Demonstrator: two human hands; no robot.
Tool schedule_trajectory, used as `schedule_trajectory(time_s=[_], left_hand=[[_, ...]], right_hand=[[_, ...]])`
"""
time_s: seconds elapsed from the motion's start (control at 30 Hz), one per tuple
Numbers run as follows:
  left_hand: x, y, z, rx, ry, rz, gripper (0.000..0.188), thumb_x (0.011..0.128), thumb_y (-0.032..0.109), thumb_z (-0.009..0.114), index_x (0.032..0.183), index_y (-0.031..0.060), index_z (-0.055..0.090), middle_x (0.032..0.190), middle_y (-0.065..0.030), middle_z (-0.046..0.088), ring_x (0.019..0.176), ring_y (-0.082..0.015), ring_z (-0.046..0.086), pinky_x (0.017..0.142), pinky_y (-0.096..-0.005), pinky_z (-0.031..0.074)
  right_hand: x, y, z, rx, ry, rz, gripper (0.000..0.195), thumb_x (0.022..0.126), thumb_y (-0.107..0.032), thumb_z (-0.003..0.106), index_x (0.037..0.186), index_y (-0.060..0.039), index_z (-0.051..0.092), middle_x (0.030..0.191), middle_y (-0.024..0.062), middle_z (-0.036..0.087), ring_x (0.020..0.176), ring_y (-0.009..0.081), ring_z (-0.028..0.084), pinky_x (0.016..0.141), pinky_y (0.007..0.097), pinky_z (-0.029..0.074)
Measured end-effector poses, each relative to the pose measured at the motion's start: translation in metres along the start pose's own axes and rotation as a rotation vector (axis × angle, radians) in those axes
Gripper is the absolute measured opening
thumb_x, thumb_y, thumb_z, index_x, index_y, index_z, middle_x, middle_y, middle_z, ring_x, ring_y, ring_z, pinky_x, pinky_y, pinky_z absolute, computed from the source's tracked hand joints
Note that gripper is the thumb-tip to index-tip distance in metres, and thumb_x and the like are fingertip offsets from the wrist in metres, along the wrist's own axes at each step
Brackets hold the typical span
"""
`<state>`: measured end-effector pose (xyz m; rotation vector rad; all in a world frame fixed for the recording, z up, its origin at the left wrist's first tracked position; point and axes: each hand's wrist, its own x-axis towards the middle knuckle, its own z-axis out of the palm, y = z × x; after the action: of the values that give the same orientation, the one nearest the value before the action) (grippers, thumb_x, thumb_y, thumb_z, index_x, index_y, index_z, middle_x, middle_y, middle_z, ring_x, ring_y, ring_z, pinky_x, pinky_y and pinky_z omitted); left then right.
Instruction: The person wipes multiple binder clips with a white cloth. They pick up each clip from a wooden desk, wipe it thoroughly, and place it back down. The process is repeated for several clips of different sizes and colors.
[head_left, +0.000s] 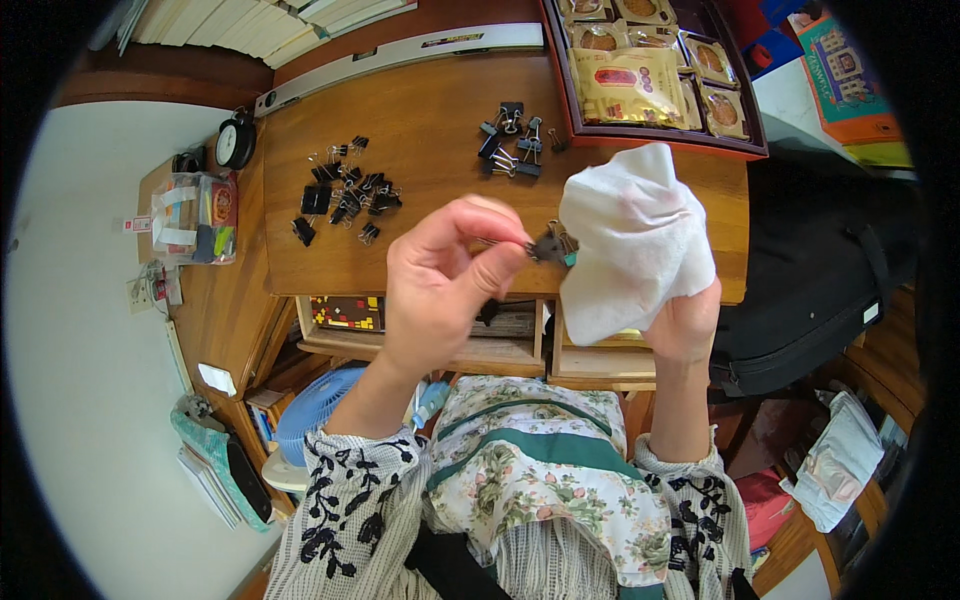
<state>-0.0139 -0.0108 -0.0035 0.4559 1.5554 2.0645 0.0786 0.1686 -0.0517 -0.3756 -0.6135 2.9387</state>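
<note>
My left hand (457, 277) pinches a small black binder clip (538, 249) between thumb and forefinger, over the front part of the wooden desk. A white cloth or tissue (637, 232) is draped over my right hand (686, 319), whose fingers are mostly hidden beneath it. Between the hands, partly covered by the cloth, are more clips, one with a teal part (571, 259); how many I cannot tell. On the left of the desktop lies a loose pile of black binder clips (349, 191). Another group of larger black binder clips (514, 142) rests farther back, near the middle.
Behind the right hand, a box of wrapped pastries (630, 82) stands on the desk (435, 97). A spirit level (405, 60) lies along the back. Two drawers (510, 349) are pulled out below. A black bag (810, 300) sits right; a blue fan (319, 412) stands lower left.
</note>
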Motion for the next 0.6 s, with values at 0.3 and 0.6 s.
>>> schedule_trajectory(time_s=[0.3, 0.6], left_hand=[[0.008, -0.015, -0.001, -0.143, -0.096, -0.234, 0.007, 0.077, 0.007, 0.058, 0.079, 0.0022, 0.054, 0.085, -0.0027, 0.055, 0.077, -0.0076, 0.049, 0.072, -0.0217, 0.040], [0.006, 0.022, -0.005, 0.448, -0.078, 0.194, 0.006, 0.069, -0.002, 0.059, 0.070, 0.0007, 0.054, 0.074, -0.0056, 0.056, 0.061, -0.0104, 0.051, 0.057, -0.0203, 0.043]], right_hand=[[-0.004, -0.004, 0.005, -0.237, 0.072, -0.023, 0.056, 0.086, -0.036, 0.032, 0.124, 0.0045, 0.027, 0.122, 0.0154, 0.039, 0.108, 0.0261, 0.044, 0.091, 0.0383, 0.035], [-0.007, -0.036, 0.022, -0.981, 0.010, 0.113, 0.037, 0.075, -0.020, 0.060, 0.102, 0.0039, 0.053, 0.091, 0.0125, 0.060, 0.084, 0.0230, 0.059, 0.075, 0.0265, 0.046]])
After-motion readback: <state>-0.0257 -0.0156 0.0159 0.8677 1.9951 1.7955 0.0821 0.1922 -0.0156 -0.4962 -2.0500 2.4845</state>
